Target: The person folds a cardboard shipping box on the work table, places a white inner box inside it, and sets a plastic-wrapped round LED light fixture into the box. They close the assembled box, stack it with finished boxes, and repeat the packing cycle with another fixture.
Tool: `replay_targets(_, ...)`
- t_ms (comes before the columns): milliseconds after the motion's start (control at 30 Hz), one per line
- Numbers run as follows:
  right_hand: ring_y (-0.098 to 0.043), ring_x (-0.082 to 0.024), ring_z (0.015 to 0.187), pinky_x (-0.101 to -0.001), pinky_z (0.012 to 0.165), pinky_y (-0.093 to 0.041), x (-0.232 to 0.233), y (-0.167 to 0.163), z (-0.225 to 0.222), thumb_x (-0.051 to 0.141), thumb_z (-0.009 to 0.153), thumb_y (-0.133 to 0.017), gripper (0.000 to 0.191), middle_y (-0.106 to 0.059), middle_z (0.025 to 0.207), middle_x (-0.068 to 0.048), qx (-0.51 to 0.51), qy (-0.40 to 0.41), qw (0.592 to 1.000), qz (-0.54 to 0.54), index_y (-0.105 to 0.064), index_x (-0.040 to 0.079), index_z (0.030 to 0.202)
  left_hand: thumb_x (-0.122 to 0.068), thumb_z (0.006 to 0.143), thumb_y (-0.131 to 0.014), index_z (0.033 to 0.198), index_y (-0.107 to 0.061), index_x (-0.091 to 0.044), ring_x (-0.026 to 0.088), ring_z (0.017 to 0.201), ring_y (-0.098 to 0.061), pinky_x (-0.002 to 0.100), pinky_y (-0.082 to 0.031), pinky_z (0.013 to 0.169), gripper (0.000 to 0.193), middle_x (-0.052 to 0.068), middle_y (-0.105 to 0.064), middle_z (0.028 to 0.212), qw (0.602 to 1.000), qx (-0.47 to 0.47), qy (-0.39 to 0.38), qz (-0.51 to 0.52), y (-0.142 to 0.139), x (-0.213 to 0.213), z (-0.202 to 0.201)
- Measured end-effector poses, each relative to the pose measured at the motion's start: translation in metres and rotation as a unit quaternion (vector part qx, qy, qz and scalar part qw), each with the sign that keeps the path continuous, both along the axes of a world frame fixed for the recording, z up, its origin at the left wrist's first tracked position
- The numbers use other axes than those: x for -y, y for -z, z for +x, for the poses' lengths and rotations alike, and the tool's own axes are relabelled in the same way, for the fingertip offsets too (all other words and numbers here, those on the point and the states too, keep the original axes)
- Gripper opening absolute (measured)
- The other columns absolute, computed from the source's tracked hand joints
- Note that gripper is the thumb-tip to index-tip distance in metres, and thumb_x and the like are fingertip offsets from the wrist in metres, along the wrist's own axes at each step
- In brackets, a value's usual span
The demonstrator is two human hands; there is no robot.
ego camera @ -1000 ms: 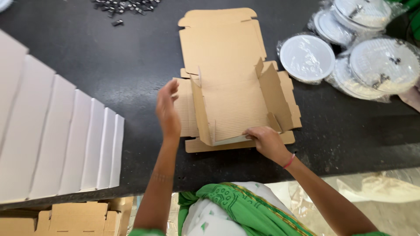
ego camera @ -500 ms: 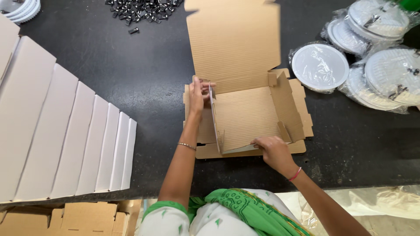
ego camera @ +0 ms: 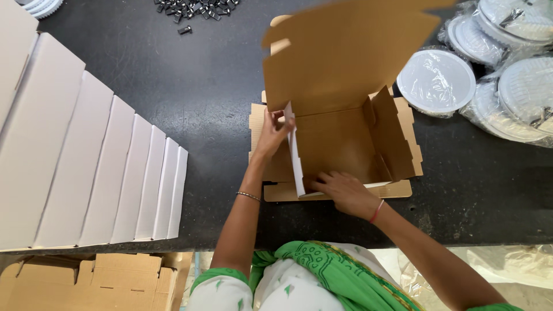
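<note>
Right now the left hand [ego camera: 271,133] has its grip pinched on the top of the left side flap [ego camera: 295,152] of a brown corrugated mailer box [ego camera: 337,144], fingers closed over the upright edge near its far end. The right hand [ego camera: 344,193] lies flat inside the box at the near left corner, fingers together and pressing the floor panel down just beside the foot of that flap, clamped on nothing. The box sits half folded on the black desk [ego camera: 173,103], right of centre, with its lid [ego camera: 345,52] raised at the far side and the right wall [ego camera: 391,141] already standing.

To do this fold well, I would judge that the flap should be kept square to the floor while the flat hand holds the base still, so the crease bends along its score and not beside it.

To the left lies a fanned row of white flat boxes [ego camera: 86,167]; far right, bagged round white fixtures [ego camera: 436,80]; at the far edge, a heap of small dark screws [ego camera: 193,8]; near left, brown carton blanks [ego camera: 86,282]
</note>
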State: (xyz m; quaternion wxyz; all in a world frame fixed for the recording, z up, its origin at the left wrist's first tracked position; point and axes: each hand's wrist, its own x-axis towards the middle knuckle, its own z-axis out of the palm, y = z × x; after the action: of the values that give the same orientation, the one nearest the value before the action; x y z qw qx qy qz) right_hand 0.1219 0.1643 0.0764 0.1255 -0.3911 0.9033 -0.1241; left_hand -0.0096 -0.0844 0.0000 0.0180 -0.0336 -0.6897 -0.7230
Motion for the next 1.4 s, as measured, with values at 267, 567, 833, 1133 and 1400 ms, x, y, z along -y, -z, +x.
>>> replay_targets(267,-0.062,-0.028,0.106,-0.0417,0.092,-0.048,-0.014,0.013,0.018,0.01,0.082,-0.066,0.021,-0.066,0.107,-0.006,-0.099,0.105,0.989,-0.043,-0.069,0.012,0.103,0.004,0.079,-0.082,0.131,-0.035,-0.001,0.03,0.115,-0.063,0.036,-0.06,0.089,0.07,0.018,-0.051,0.126,0.993,-0.001,-0.104,0.048,0.001,-0.032,0.003)
replay_targets(567,-0.061,-0.038,0.102,-0.0489,0.081,-0.052,0.04,-0.006,0.028,0.033,0.083,-0.075,0.046,-0.064,0.107,-0.018,-0.113,0.235,0.952,-0.159,-0.064,-0.001,0.112,0.015,0.074,-0.059,0.15,-0.028,-0.001,0.034,0.117,-0.06,0.04,-0.052,0.097,0.084,0.019,-0.056,0.123,0.945,-0.066,-0.313,-0.071,0.019,-0.071,0.008)
replay_targets(833,-0.066,-0.035,0.096,-0.0471,0.079,-0.055,-0.027,-0.006,0.019,0.002,0.082,-0.058,0.034,-0.066,0.103,-0.013,-0.107,0.284,0.95,-0.072,-0.065,0.008,0.115,-0.023,0.105,-0.068,0.127,-0.054,0.001,0.028,0.106,-0.062,0.038,-0.054,0.098,0.036,0.019,-0.06,0.114,0.984,0.006,-0.167,-0.068,0.003,-0.079,0.153)
replay_targets(1133,-0.066,-0.031,0.089,-0.0451,0.073,-0.051,-0.067,0.015,0.026,0.021,0.09,-0.067,0.018,-0.066,0.095,-0.009,-0.164,0.296,0.936,-0.092,-0.066,0.009,0.103,-0.053,0.081,-0.072,0.101,-0.065,0.0,0.037,0.108,-0.061,0.05,-0.047,0.103,0.057,0.017,-0.067,0.103,0.803,-0.369,-0.009,-0.467,-0.034,-0.12,0.111)
replay_targets(1400,-0.067,-0.032,0.088,-0.0448,0.073,-0.053,-0.055,0.012,0.023,0.032,0.092,-0.069,0.024,-0.066,0.093,-0.01,-0.168,0.36,0.914,-0.078,-0.066,0.008,0.092,-0.054,0.089,-0.072,0.084,-0.07,-0.012,0.027,0.092,-0.066,0.045,-0.047,0.083,0.042,0.007,-0.069,0.087,0.798,-0.294,0.156,-0.503,-0.019,-0.112,0.068)
